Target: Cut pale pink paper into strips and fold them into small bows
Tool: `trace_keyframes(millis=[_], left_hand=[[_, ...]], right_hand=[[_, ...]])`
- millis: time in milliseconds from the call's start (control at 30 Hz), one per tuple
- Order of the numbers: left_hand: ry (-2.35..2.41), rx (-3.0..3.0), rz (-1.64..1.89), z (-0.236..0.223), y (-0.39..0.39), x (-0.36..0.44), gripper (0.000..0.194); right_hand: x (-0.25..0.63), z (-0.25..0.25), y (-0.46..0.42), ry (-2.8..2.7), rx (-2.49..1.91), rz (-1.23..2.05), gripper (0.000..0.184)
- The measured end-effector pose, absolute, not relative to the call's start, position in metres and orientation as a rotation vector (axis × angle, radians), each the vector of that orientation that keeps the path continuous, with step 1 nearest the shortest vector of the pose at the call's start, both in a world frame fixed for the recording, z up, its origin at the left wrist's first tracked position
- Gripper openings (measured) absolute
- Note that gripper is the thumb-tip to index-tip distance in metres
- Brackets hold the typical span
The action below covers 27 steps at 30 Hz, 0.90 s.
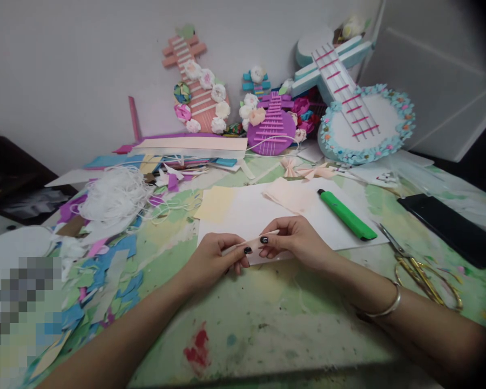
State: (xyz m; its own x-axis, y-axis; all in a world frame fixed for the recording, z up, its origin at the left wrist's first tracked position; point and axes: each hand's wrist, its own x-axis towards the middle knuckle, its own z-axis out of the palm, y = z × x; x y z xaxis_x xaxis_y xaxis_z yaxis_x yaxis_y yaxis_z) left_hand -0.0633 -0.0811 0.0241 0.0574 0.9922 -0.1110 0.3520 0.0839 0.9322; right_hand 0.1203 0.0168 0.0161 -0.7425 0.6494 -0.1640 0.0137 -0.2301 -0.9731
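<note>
Both my hands meet over the near edge of a white sheet [243,202]. Between them is a narrow folded strip of pale peach paper [256,243]. My left hand [222,254] pinches its left part, thumb on top. My right hand [291,240] pinches the strip farther right between thumb and fingers. Behind my hands, a loose piece of peach crepe paper [291,195] lies on the white sheet. A yellow paper square [216,203] is at the sheet's left, and a green utility knife [346,214] rests on its right side.
Gold-handled scissors [415,270] lie beside my right forearm, with a black flat case [449,229] beyond. A heap of white cord [113,194] and coloured paper scraps [117,281] cover the left. Decorated lute-shaped crafts [273,127] lean against the back wall.
</note>
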Motion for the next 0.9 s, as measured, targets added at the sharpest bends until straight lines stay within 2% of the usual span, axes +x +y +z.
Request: trace_keyframes(millis=[400, 733, 800, 900], left_hand=[[1.456, 1.323, 0.918, 0.027, -0.08, -0.065, 0.028], [1.416, 1.021, 1.429, 0.018, -0.073, -0.072, 0.02], [1.418, 1.011, 1.46, 0.018, -0.073, -0.072, 0.02], [1.486, 1.095, 1.36, 0.025, -0.075, -0.066, 0.02]], right_hand=[[0.124, 0.016, 0.023, -1.456, -0.813, 2.112, 0.036], [0.118, 0.017, 0.013, -1.709, -0.895, 2.008, 0.029], [0.118, 0.016, 0.01, -1.857, -0.858, 1.928, 0.027], [0.119, 0.018, 0.007, -2.0, -0.786, 1.483, 0.019]])
